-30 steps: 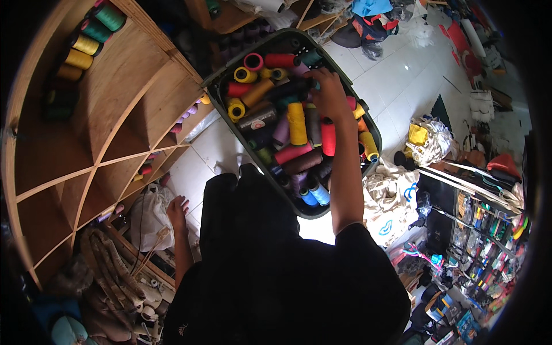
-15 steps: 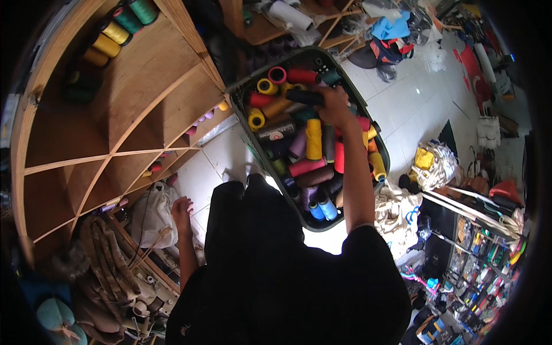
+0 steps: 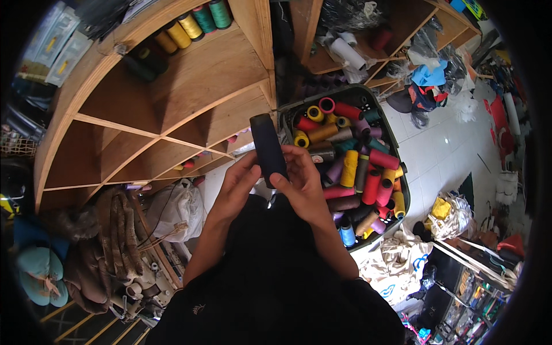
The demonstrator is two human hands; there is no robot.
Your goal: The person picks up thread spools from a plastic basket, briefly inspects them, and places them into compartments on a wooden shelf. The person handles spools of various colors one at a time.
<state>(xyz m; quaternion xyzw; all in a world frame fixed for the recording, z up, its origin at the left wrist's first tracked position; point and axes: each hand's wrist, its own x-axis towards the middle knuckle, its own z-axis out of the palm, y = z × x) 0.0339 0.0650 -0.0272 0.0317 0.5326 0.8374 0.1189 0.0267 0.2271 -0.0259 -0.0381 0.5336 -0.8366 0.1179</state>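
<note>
A dark, nearly black thread spool [image 3: 268, 146] stands tilted in front of me, held between both hands. My left hand [image 3: 237, 179] closes on its left side with the thumb near the lower part. From the right, my right hand [image 3: 299, 179] grips it, thumb pressed near the bottom end. Just to the right is a dark crate [image 3: 407, 190] heaped with thread spools in red, yellow, blue, purple, brown and green. A yellow spool [image 3: 349, 168] lies near the middle of the heap.
On the left rises a wooden shelf [image 3: 167, 137] with compartments; green and yellow spools [image 3: 190, 27] stand in its top one. A white plastic bag [image 3: 179, 213] sits below it. Cloth bags [image 3: 397, 261] lie beyond the crate. White floor tiles [image 3: 428, 146] stretch to the right.
My right hand has lifted the dark spool out of the crate and brought it before me. My left hand has come up to hold it too. The view has shifted left.
</note>
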